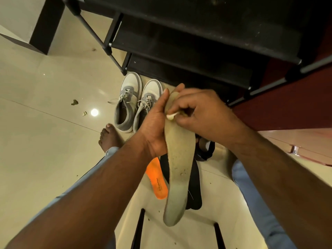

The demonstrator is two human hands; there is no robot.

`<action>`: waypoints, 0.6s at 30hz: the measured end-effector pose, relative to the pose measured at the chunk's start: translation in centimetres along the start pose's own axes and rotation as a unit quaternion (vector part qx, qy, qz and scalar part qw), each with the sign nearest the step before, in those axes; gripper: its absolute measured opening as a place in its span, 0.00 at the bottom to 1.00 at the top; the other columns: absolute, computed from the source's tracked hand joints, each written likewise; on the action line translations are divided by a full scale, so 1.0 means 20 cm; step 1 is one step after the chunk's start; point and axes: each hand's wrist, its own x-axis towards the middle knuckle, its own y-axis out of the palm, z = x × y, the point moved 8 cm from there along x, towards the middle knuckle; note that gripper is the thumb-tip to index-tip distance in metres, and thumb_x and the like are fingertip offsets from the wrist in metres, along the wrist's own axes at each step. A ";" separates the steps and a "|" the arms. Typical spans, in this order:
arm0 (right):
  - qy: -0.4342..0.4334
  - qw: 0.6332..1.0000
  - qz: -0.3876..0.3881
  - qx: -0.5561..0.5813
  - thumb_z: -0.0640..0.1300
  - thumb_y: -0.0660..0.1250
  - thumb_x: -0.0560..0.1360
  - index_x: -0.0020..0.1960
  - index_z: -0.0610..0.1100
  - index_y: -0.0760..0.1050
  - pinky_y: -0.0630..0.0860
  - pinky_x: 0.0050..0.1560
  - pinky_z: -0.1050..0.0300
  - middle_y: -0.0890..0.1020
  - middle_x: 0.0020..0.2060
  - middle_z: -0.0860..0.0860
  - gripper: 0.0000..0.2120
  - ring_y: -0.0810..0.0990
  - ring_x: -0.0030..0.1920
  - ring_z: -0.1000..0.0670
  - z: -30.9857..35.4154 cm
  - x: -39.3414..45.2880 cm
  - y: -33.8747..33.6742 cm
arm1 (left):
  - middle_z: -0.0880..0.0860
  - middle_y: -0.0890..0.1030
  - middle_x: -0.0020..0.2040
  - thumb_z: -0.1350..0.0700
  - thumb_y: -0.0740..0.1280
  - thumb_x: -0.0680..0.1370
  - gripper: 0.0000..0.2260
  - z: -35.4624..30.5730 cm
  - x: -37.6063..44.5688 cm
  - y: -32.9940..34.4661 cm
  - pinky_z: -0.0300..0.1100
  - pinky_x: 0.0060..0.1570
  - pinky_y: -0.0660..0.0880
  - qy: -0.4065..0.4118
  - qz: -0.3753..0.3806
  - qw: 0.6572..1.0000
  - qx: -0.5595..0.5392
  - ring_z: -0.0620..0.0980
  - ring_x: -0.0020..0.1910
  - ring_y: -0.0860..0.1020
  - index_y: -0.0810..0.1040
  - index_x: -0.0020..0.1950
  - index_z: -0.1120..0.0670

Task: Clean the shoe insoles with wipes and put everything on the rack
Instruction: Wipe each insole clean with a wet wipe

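Observation:
A long, dirty beige insole [177,169] hangs upright in front of me, toe end up. My left hand [154,123] grips it from the left near its upper part. My right hand [201,112] pinches a small white wipe [171,116] and presses it against the insole's upper face. An orange insole [157,180] lies on the floor below, beside a black insole or strap [195,186]. A pair of grey and white sneakers [136,103] stands on the floor before the black shoe rack [188,51].
The rack's dark shelves fill the upper right. A maroon panel [287,105] stands at the right. Bits of debris [74,102] lie on the cream tile floor at the left. My bare foot [108,137] rests near the sneakers. Two black chair legs [138,229] show below.

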 end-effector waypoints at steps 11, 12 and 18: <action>0.103 0.984 -0.141 0.032 0.41 0.70 0.73 0.53 0.47 0.81 0.75 0.50 0.68 0.80 0.47 0.55 0.09 0.78 0.47 0.60 -0.11 -0.02 -0.11 | 0.56 0.80 0.53 0.35 0.57 0.78 0.26 0.00 -0.01 0.01 0.49 0.52 0.73 0.007 -0.009 0.995 0.098 0.53 0.50 0.77 0.80 0.62 0.52; 0.106 0.986 -0.126 0.035 0.41 0.70 0.73 0.54 0.46 0.81 0.75 0.50 0.66 0.80 0.46 0.55 0.10 0.78 0.47 0.59 -0.10 -0.02 -0.08 | 0.56 0.80 0.55 0.36 0.57 0.78 0.27 0.00 -0.01 0.00 0.50 0.55 0.73 0.007 -0.012 0.996 0.093 0.53 0.52 0.78 0.78 0.66 0.54; 0.078 0.994 0.030 0.077 0.38 0.73 0.70 0.47 0.46 0.83 0.74 0.45 0.71 0.79 0.39 0.61 0.08 0.79 0.43 0.62 0.00 -0.02 0.08 | 0.52 0.83 0.43 0.39 0.56 0.82 0.17 -0.05 -0.02 -0.01 0.44 0.42 0.80 0.034 -0.015 0.999 0.021 0.50 0.43 0.83 0.76 0.60 0.48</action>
